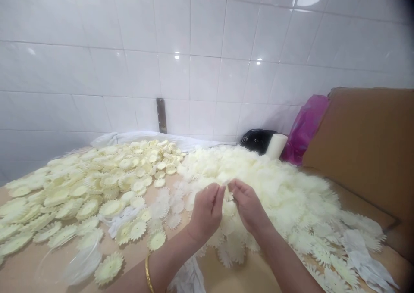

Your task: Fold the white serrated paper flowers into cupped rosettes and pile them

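Observation:
My left hand (207,211) and my right hand (248,207) meet over the table, fingers pinched together on a small pale cream petal piece (229,194) between them. A gold bangle (148,273) sits on my left wrist. Just behind the hands lies a big fluffy heap of white petal pieces (274,185). To the left spreads a pile of cream, toothed flower discs (90,189), some stacked. Loose flat white petal discs (168,207) lie between the two piles, beneath my left hand.
A wooden table top (29,267) carries everything. Against the white tiled wall stand a black bag (257,140), a white cylinder (276,146) and a pink plastic bag (305,127). A brown cardboard box (365,151) fills the right side. Clear plastic film (82,263) lies front left.

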Tool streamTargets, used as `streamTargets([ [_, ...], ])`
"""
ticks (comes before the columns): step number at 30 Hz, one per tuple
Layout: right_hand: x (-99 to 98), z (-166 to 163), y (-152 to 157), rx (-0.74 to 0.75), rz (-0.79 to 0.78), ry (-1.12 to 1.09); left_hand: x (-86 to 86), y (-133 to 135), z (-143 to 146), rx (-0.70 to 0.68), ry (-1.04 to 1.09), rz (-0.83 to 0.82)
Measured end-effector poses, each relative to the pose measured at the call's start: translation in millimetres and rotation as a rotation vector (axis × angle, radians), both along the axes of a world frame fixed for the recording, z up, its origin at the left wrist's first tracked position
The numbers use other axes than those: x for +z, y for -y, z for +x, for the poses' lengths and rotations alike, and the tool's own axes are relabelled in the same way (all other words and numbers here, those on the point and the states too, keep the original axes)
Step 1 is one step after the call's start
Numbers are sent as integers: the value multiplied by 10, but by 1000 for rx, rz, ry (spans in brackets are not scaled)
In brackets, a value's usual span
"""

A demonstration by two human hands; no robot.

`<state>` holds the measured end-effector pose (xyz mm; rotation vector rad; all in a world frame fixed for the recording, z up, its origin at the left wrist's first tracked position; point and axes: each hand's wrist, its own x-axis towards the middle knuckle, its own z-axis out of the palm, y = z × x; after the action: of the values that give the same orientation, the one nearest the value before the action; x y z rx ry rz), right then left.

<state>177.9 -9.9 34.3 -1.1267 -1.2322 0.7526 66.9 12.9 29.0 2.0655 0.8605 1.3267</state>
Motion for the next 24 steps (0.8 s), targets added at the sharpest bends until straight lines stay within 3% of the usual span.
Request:
streamTargets([
  [4,-67,71,-26,-554,294,512,15,-77,11,-39,132,-526],
  [7,-124,83,-37,-716,530,877,82,-94,3,-199,303,-867],
  [11,-174,-28,-14,-552,737,1115,160,-107,-19,-398,544,-1099],
  [14,-166,-105,16,-360,744,1010,184,-154,-48,-407,674,-1104],
  [17,-134,-83,15,-350,633,756,205,-193,-81,-504,677,-1053],
  [20,-105,-9,-13,-330,426,531,230,-191,-98,-632,647,-1025],
  [24,-64,39,-18,-182,168,301,251,-157,-93,-633,591,-1018],
])
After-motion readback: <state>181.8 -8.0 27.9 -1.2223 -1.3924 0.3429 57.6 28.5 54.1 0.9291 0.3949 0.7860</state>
